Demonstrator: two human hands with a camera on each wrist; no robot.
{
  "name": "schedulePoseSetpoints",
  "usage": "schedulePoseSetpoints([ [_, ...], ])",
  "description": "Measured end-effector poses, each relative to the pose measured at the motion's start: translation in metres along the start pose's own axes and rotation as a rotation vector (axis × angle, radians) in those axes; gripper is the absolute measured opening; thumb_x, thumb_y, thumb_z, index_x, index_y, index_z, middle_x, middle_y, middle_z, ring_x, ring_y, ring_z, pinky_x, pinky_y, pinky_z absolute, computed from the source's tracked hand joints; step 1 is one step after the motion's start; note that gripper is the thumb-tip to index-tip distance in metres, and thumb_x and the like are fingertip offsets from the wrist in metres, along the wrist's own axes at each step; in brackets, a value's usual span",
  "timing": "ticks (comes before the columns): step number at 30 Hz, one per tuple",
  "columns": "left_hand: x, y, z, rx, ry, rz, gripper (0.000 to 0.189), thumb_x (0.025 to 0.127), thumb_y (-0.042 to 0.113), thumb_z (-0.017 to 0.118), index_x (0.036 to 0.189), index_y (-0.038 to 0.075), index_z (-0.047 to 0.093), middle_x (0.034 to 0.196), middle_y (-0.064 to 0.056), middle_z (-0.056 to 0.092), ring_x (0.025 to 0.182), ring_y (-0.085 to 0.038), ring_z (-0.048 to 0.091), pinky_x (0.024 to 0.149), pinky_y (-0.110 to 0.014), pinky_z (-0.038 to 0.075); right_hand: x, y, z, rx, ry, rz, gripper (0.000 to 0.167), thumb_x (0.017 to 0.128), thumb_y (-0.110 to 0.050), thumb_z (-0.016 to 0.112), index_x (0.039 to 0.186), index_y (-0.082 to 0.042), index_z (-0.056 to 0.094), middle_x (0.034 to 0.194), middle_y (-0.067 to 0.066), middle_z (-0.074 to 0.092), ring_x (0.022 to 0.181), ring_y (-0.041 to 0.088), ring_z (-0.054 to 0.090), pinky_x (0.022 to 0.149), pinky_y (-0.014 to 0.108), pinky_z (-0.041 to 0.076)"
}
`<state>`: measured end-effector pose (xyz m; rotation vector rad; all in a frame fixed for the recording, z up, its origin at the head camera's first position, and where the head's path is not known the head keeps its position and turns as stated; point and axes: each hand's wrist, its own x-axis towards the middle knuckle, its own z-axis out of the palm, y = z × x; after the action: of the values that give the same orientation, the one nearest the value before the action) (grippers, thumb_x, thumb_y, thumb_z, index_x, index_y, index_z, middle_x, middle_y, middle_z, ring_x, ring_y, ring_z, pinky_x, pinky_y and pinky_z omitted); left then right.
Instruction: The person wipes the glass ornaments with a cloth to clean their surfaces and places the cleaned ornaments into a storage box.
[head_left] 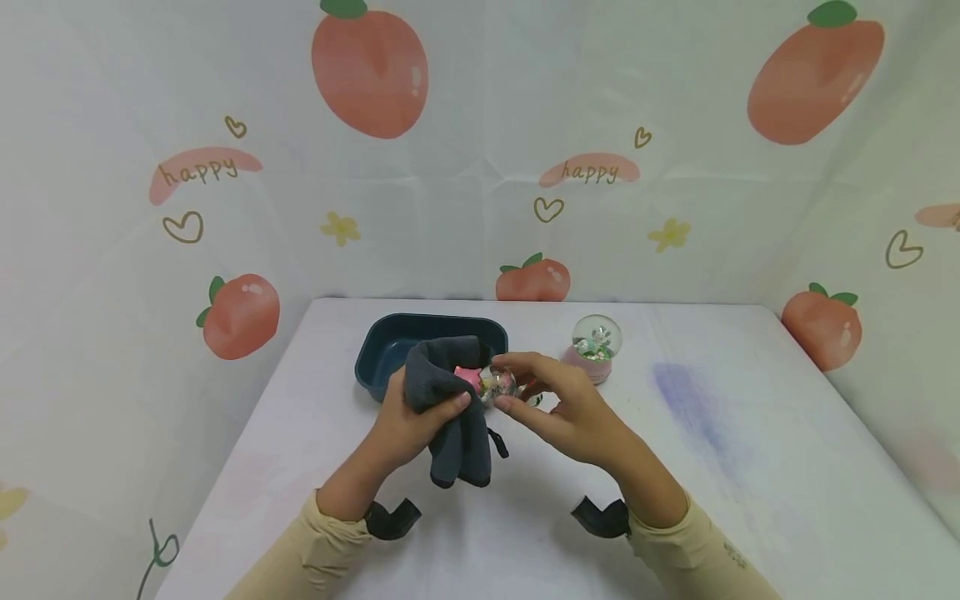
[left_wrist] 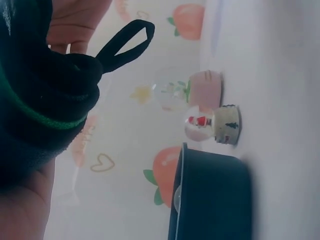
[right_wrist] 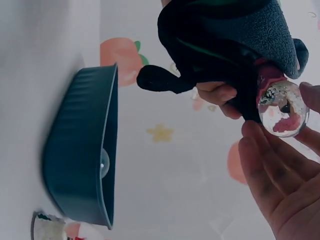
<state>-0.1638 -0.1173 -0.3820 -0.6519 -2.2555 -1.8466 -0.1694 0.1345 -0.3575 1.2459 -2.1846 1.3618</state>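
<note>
A dark grey towel (head_left: 442, 375) with a hanging loop is gripped by my left hand (head_left: 401, 427), thumb in front. It wraps the pink base of a small snow globe (right_wrist: 282, 114), whose clear dome pokes out to the right. Pink and white bits show inside the dome. My right hand (head_left: 566, 410) pinches this dome, thumb on one side and fingers on the other. Both hands are raised over the table, just in front of a dark blue tub (head_left: 367, 387). Much of the globe's base is hidden by the cloth.
Inside the tub a clear dome (right_wrist: 104, 163) shows near the rim. To its right stands a snow globe with a pink base (head_left: 590, 364). A smaller globe with a white base (left_wrist: 227, 125) and a red-and-white figure stands between them. A printed curtain (head_left: 450, 225) hangs behind the table.
</note>
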Motion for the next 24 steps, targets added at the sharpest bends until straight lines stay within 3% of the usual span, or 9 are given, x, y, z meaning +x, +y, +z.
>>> schedulePoseSetpoints([
  [5, 0.000, -0.001, -0.003, -0.062, 0.016, 0.041, 0.041, 0.093, 0.019, 0.078, 0.126, -0.002, 0.064, 0.110, -0.017, 0.066, 0.097, -0.019, 0.068, 0.082, -0.033, 0.061, 0.002, -0.003, -0.001, 0.058, 0.085, -0.003, 0.051, 0.086, 0.008, 0.081, 0.133, -0.002, 0.065, 0.115, 0.010, 0.074, 0.098, 0.016, 0.070, 0.080, 0.029, 0.063],
  [14, 0.001, 0.001, -0.010, -0.093, 0.070, 0.058, 0.038, 0.092, 0.014, 0.077, 0.122, -0.005, 0.064, 0.107, -0.006, 0.066, 0.096, -0.016, 0.068, 0.079, -0.032, 0.060, 0.007, 0.003, -0.008, 0.103, 0.250, -0.004, 0.050, 0.079, 0.018, 0.080, 0.125, 0.007, 0.064, 0.115, 0.021, 0.070, 0.101, 0.014, 0.069, 0.080, 0.023, 0.061],
  [18, 0.002, 0.002, -0.015, -0.089, 0.080, 0.042, 0.041, 0.092, 0.019, 0.078, 0.123, -0.003, 0.063, 0.107, -0.003, 0.066, 0.099, -0.017, 0.066, 0.080, -0.033, 0.058, 0.015, 0.012, -0.010, 0.069, 0.246, 0.029, 0.048, 0.080, 0.014, 0.083, 0.123, 0.003, 0.066, 0.113, 0.017, 0.072, 0.102, 0.015, 0.070, 0.079, 0.028, 0.063],
  [24, 0.002, 0.003, -0.018, -0.092, 0.064, 0.063, 0.039, 0.093, 0.020, 0.078, 0.121, -0.004, 0.064, 0.106, -0.002, 0.066, 0.098, -0.017, 0.065, 0.081, -0.032, 0.057, 0.031, 0.037, -0.006, -0.042, 0.167, 0.118, 0.040, 0.087, -0.004, 0.086, 0.124, -0.006, 0.070, 0.112, 0.007, 0.076, 0.102, 0.020, 0.073, 0.081, 0.041, 0.065],
])
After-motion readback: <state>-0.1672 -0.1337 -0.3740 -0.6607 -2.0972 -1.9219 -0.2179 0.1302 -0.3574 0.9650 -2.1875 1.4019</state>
